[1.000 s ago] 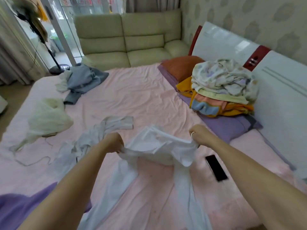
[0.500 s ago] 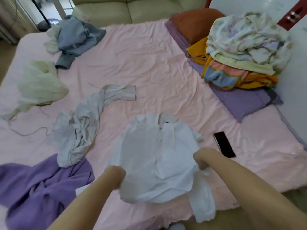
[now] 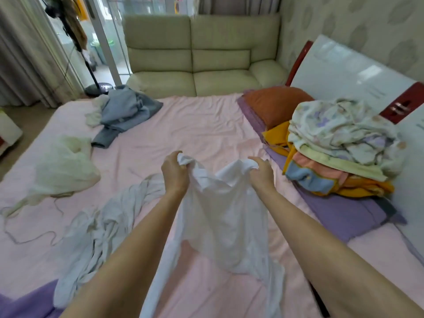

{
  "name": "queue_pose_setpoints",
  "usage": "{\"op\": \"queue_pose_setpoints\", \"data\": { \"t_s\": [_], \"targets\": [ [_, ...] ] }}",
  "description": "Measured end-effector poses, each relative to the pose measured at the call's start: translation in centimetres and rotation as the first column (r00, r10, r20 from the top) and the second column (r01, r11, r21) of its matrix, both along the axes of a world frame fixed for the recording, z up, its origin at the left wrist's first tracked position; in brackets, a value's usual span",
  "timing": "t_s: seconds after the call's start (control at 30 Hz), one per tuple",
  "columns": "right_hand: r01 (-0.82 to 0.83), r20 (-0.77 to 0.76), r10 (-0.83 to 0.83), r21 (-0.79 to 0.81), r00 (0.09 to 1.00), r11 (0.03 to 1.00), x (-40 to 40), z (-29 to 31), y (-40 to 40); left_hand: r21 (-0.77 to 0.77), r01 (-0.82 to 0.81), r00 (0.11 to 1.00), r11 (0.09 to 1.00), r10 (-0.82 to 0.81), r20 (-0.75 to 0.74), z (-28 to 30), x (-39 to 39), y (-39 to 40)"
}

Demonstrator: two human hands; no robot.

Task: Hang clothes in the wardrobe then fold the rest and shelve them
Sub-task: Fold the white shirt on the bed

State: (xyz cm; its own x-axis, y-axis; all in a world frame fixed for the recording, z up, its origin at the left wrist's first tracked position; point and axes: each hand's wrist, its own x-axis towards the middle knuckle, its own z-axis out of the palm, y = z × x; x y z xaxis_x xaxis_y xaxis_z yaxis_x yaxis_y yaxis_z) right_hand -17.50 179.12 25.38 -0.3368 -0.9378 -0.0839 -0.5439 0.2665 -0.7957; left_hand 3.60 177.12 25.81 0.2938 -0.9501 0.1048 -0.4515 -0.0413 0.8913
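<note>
Place: a lived-in bedroom in a home.
Bed: a wide bed (image 3: pixel 206 125) under a creased pink sheet fills the view, with a glossy white and red headboard (image 3: pixel 344 72) on the right.
Bedding: an orange pillow (image 3: pixel 275 104) and a heap of folded blankets (image 3: pixel 339 148) lie by the headboard.
Seating: a pale green sofa (image 3: pixel 197 56) stands just beyond the bed.
Surroundings: patterned wallpaper (image 3: pixel 367 17), curtains (image 3: pixel 25 56) and a glass door (image 3: pixel 101 35).

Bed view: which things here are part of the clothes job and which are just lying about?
Job: white shirt held up by left hand and right hand; grey-white garment; blue-grey garment; cream garment.
Lying about: orange pillow; sofa.
</note>
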Motion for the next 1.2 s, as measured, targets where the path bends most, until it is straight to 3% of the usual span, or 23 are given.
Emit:
{"op": "queue_pose_setpoints", "data": {
  "t_s": [0.13, 0.3, 0.4, 0.5, 0.67, 0.77, 0.83, 1.0, 1.1, 1.2],
  "targets": [
    [-0.152, -0.163, 0.114, -0.247, 0.98, 0.957, 0.5, 10.2, -6.3, -0.247, -0.013, 0.999, 0.969, 0.026, 0.048, 8.6, 0.1, -5.9],
    [-0.247, -0.315, 0.088, -0.511, 0.945, 0.823, 1.0, 24.2, -9.0, -0.533, -0.024, 0.997, 0.845, 0.061, 0.051, 22.2, 1.6, -7.7],
    [-0.262, -0.35, 0.054, -0.582, 0.935, 0.77, 0.5, 28.3, -7.9, -0.602, -0.028, 0.993, 0.798, 0.091, 0.075, 26.4, 3.7, -7.4],
    [-0.302, -0.382, 0.088, -0.548, 0.92, 0.78, 0.8, 27.9, -4.7, -0.595, 0.008, 0.983, 0.803, 0.104, 0.154, 26.4, 5.9, -4.9],
    [-0.375, -0.497, 0.212, -0.254, 0.841, 0.892, 1.2, 19.8, 0.9, -0.409, 0.129, 0.936, 0.903, 0.025, 0.351, 18.5, 8.7, -0.4],
    [-0.373, -0.543, 0.335, 0.043, 0.77, 0.927, 1.3, 11.4, 5.3, -0.136, 0.227, 0.867, 0.964, -0.137, 0.479, 10.4, 10.1, 3.9],
    [-0.359, -0.558, 0.414, 0.211, 0.719, 0.909, 1.1, 6.0, 8.1, 0.093, 0.2, 0.822, 0.975, -0.219, 0.525, 5.2, 10.9, 6.9],
    [-0.226, -0.57, 0.611, 0.603, 0.549, 0.765, 2.0, -7.5, 16.0, 0.515, 0.14, 0.619, 0.846, -0.481, 0.621, -10.3, 14.1, 15.9],
    [-0.167, -0.529, 0.72, 0.742, 0.449, 0.649, 3.0, -14.2, 20.5, 0.659, 0.124, 0.514, 0.742, -0.616, 0.597, -18.3, 15.6, 21.0],
    [-0.132, -0.491, 0.773, 0.804, 0.402, 0.58, 3.5, -18.1, 23.6, 0.727, 0.097, 0.447, 0.68, -0.682, 0.578, -22.3, 16.2, 25.1]
  ]
}}
